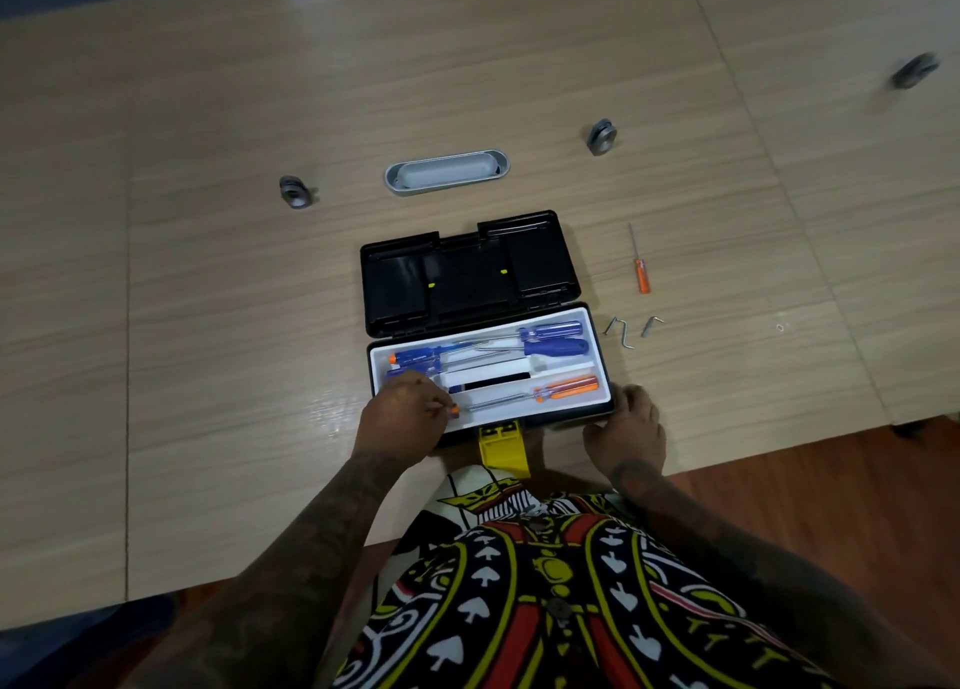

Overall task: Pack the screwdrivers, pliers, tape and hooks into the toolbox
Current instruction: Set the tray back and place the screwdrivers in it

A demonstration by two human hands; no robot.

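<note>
1. Head view, toolbox: the black toolbox (592,319) lies open on the wooden table (208,325), lid flat behind, white tray insert (597,376) showing, yellow latch (501,452) hanging off the near edge.
2. Packed so far: two blue-handled screwdrivers (553,339) in the far slot, another blue-handled tool (415,358) at the tray's left, an orange-handled screwdriver (566,388) in the near slot.
3. Left hand (402,410): fingers curled over the tray's near-left corner, pinching a small orange-tipped tool (453,410); judged to be seating it in the near slot.
4. Right hand (626,428): fingers relaxed, resting against the toolbox's near-right corner, holding nothing; judged to be steadying the box.
5. Still outside: a small orange screwdriver (640,267) right of the lid; two metal hooks (631,327) just beside the tray's right end.
6. Pliers and tape: not identifiable anywhere in view.
7. Judgement: screwdrivers mostly packed; hooks and one screwdriver remain.
</note>
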